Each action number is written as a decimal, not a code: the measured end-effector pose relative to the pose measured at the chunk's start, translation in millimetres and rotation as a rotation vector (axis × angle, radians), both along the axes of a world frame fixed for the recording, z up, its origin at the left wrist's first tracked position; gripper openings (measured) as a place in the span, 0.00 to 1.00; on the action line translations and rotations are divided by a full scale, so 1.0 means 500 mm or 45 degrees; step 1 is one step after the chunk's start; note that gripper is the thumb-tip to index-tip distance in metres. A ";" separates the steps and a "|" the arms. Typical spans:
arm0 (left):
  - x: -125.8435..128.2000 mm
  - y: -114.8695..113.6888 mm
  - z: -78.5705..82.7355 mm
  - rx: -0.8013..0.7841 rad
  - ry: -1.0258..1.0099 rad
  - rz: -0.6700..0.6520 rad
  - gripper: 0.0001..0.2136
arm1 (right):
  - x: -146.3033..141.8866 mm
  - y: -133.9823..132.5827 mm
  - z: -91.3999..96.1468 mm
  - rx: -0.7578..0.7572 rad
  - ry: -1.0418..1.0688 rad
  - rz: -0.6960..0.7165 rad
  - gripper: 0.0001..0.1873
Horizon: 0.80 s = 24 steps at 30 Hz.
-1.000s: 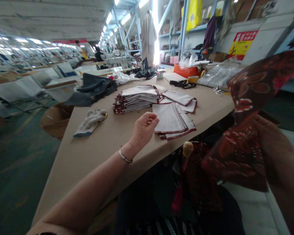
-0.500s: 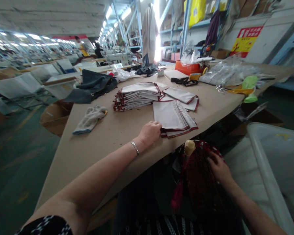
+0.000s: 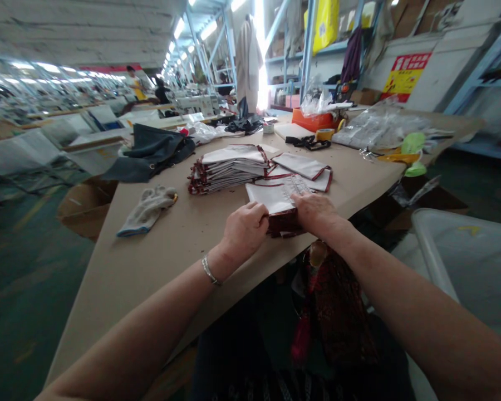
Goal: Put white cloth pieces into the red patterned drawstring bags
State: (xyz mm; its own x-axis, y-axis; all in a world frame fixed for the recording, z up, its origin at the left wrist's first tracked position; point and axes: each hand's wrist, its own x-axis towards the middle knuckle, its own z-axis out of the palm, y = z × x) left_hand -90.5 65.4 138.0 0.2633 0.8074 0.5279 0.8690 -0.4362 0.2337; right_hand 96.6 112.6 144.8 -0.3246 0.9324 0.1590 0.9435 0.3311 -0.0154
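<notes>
A folded white fabric piece with dark red trim (image 3: pixel 269 196) lies near the table's front edge. My left hand (image 3: pixel 246 225) pinches its near left corner, fingers closed. My right hand (image 3: pixel 315 213) grips its right side, and the dark red edge shows turned up between the two hands. Just behind sits a neat stack of similar folded pieces (image 3: pixel 229 171), with a few loose folded pieces (image 3: pixel 303 164) to its right. Below the table edge, under my right forearm, hangs a dark red patterned fabric bundle (image 3: pixel 342 306).
Left on the brown-covered table (image 3: pixel 183 267) lies a knitted work glove (image 3: pixel 150 209); behind it is dark grey fabric (image 3: pixel 156 147). Farther back are an orange bin (image 3: pixel 313 120), yellow tape (image 3: pixel 324 134) and clear plastic bags (image 3: pixel 376 125). A white tub (image 3: pixel 463 250) stands to the right.
My right hand has come up from the dark red bundle below the table to the white fabric piece. The near edge of the piece is now folded up between both hands.
</notes>
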 end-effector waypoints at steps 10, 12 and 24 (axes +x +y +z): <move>0.004 -0.071 -0.026 -0.494 -1.796 -0.041 0.07 | 0.015 -0.155 -0.013 0.077 0.376 0.191 0.12; 0.015 -0.100 0.006 -0.552 -2.135 -0.142 0.10 | 0.013 -0.191 -0.025 0.013 0.413 0.232 0.11; 0.085 -0.244 -0.045 -1.846 -1.691 -0.502 0.13 | 0.068 -0.395 -0.108 -1.250 2.256 -0.193 0.19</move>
State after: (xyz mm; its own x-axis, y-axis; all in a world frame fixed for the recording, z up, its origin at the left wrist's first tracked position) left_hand -48.1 -56.5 115.4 0.5678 0.7393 -0.3620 -0.1879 0.5446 0.8174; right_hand 130.7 -84.7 90.5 -0.3382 0.8836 -0.3239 -0.2936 -0.4261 -0.8557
